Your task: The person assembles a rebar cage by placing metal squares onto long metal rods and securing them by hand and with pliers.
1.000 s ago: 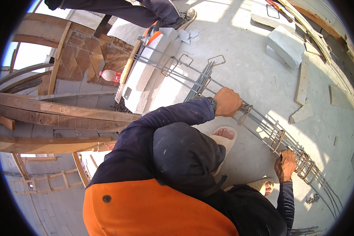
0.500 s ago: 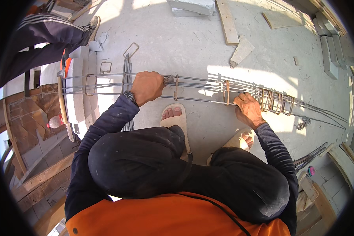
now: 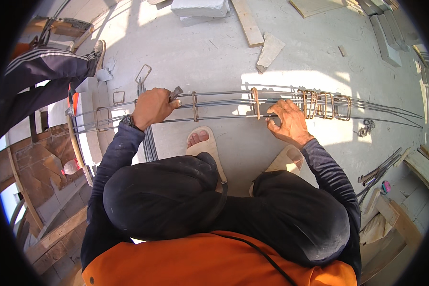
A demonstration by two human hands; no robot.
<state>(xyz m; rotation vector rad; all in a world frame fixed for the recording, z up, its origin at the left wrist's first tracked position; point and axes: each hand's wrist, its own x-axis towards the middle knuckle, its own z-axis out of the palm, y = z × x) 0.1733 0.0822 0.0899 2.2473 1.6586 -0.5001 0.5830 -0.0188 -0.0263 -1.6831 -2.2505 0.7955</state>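
Note:
A long bundle of thin steel rebar crosses in front of me, with rusty rectangular stirrups around it. My left hand, wearing a dark watch, is closed around a dark metal tool that looks like pincers. Its head points right, over the far bar and left of one stirrup. My right hand is curled about the near bar, thumb below and fingers above. It sits between a single stirrup and a cluster of several stirrups.
At the left, the bars rest over pale blocks; another person's leg is behind. More rods lie crosswise under the bundle. Loose stirrups, a plank, a broken slab and coiled wire lie around.
The view has shifted, so the bars appear farther left and straighter. My left hand and the pincers have drawn left from the nearby stirrup. My right hand's grip has loosened a little.

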